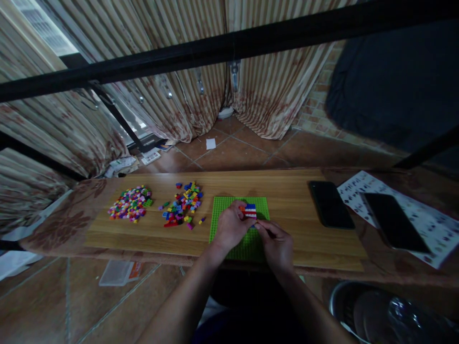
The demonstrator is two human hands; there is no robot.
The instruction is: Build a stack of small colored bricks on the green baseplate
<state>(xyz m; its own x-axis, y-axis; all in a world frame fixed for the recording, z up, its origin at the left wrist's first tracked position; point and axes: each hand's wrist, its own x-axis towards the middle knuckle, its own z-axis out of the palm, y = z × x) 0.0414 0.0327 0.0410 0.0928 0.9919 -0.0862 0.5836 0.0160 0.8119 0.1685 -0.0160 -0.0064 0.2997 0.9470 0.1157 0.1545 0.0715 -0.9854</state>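
A green studded baseplate (236, 252) lies on the wooden board in front of me. Over its middle is a small block of toy bricks (250, 211) in blue, white, red and orange stripes. My left hand (231, 223) is closed at the left side of this block, thumb along its near edge. At the block's near right corner, my right hand (278, 241) pinches with thumb and forefinger; a tiny yellowish bit shows at the fingertips, too small to name. Whether the block is pressed on the baseplate or held just above it, I cannot tell.
Left of the baseplate lie a pile of mixed bricks (186, 203) and a heap of small colourful pieces (131, 204). To the right are a black phone (330, 204), a second dark device (394, 222) and a printed sheet (439, 239). A black rail (229, 47) crosses beyond the board.
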